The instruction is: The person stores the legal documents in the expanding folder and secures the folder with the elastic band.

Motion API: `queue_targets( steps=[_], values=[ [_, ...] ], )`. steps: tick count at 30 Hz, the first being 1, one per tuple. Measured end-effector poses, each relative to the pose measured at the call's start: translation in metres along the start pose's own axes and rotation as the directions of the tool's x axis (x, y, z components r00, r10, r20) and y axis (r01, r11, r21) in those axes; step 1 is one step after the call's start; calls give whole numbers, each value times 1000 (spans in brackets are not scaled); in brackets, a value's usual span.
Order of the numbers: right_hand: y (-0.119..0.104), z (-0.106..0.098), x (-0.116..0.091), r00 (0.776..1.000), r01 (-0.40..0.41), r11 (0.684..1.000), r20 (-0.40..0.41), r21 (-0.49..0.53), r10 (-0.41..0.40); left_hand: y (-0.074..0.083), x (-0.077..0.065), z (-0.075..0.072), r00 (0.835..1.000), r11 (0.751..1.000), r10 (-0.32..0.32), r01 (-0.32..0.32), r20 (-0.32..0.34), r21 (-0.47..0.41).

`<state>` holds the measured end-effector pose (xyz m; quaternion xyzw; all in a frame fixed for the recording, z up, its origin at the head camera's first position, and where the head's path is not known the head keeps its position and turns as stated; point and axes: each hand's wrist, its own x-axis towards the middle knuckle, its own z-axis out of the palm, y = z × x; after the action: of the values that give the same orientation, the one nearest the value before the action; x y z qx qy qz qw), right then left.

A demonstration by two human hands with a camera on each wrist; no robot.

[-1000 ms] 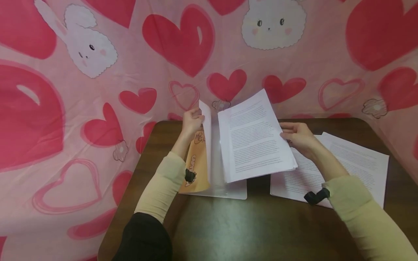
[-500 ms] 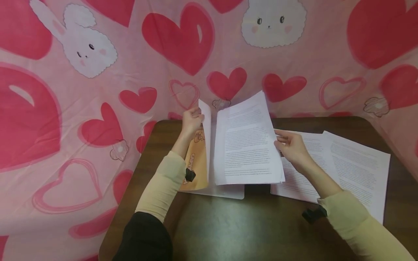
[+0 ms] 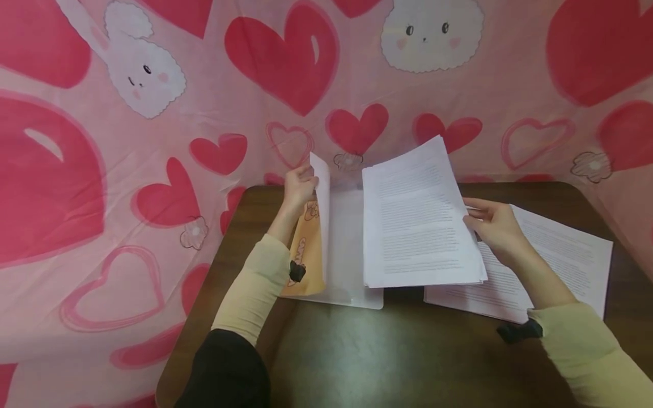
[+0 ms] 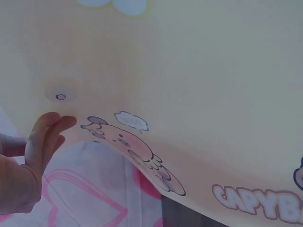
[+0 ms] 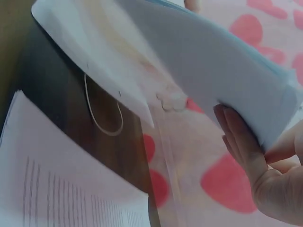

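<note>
My left hand [image 3: 300, 188] pinches the raised cover [image 3: 309, 258] of a document folder, orange with capybara cartoons outside and white inside. The left wrist view shows that cover close up, with a round snap button [image 4: 60, 97] near the fingers. The folder's pale inner panel [image 3: 349, 249] lies on the table. A stack of printed sheets [image 3: 415, 226] is held up and tilted by my right hand [image 3: 494, 226], thumb on the front and fingers behind, at its right edge. From the right wrist view the fingers press the stack's blank back [image 5: 199, 61].
More printed sheets [image 3: 563, 252] lie fanned on the right of the dark wooden table [image 3: 331, 357], partly under my right forearm. A thin loop [image 5: 105, 133] hangs from the folder's edge. A pink heart-patterned cloth [image 3: 204, 79] rises behind the table.
The stack shifts slightly left, then moves right with my right hand, uncovering more of the folder's inner panel. My left hand keeps the cover raised in the same place.
</note>
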<state>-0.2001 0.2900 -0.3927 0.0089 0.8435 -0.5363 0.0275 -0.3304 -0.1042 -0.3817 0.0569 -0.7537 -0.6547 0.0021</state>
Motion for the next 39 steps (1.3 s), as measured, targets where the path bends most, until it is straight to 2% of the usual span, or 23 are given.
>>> queue_targets(
  steps=[3,6,9,13,19,29,39],
  values=[
    [9,-17,-5,999,-30,999,21,-38,31,1,1,1,1000,1000,6,-6,0,-3],
    [17,-34,-9,996,-75,997,45,-24,76,2,1,1,1000,1000,6,-6,0,-5],
    [23,-46,-13,992,-110,994,69,22,108,3,1,2,1000,1000,1,-1,2,-2],
    [27,-51,-15,987,-134,985,106,108,123,4,0,2,1000,1000,-9,9,0,-1],
    [26,-44,-13,983,-138,957,155,255,101,3,0,0,1000,1000,-12,12,-1,-6],
    [19,-17,-9,980,-98,979,187,178,64,3,1,1,1000,1000,-14,14,0,-17],
    [13,5,2,980,-73,983,196,171,39,1,0,4,1000,1000,-23,23,4,-8]
  ],
)
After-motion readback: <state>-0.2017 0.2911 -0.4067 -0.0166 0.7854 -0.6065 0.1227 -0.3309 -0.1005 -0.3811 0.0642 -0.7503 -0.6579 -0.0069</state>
